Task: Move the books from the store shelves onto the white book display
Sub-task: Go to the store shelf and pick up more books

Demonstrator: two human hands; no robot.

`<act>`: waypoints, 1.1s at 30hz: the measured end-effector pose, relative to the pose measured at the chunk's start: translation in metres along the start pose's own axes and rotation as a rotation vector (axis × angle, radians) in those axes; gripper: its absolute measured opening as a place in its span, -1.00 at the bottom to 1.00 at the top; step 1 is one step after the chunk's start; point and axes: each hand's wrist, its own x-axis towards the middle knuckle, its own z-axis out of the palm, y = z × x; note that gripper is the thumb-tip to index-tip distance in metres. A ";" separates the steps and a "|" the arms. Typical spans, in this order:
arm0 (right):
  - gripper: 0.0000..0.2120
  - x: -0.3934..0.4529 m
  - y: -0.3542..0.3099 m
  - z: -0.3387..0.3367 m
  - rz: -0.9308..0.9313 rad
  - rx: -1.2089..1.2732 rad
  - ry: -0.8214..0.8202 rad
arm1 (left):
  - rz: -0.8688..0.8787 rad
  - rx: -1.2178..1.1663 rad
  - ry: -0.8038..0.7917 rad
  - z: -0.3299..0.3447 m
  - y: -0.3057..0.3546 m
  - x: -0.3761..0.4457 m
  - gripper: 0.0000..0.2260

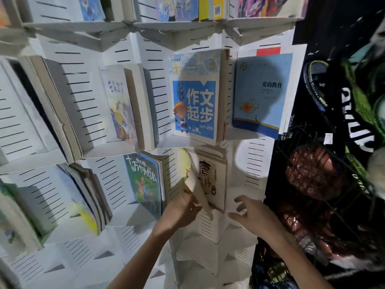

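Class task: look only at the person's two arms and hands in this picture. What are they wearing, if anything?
Both arms are bare as far as the frame shows: no sleeves, gloves, watch or bracelet visible. The left hand and right hand carry no rings that I can make out. The picture is too soft to rule out small marks.

Two hands (181, 209) (250, 211), two blue-covered books (194, 105) (262, 92) in the middle row, one green-covered book (143, 178) below.

Pale book (192, 180) tilted in white display (255, 163)
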 end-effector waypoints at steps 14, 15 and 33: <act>-0.61 -0.241 0.028 -0.008 0.287 -0.175 0.136 | 0.274 -0.013 -0.166 0.058 0.038 -0.112 -0.70; -0.63 -0.265 0.030 -0.009 0.318 -0.172 0.153 | 0.307 -0.011 -0.187 0.065 0.053 -0.120 -0.71; -0.60 -0.774 0.082 0.015 1.053 -0.100 0.537 | 1.102 0.168 -0.463 0.224 0.365 -0.437 -0.77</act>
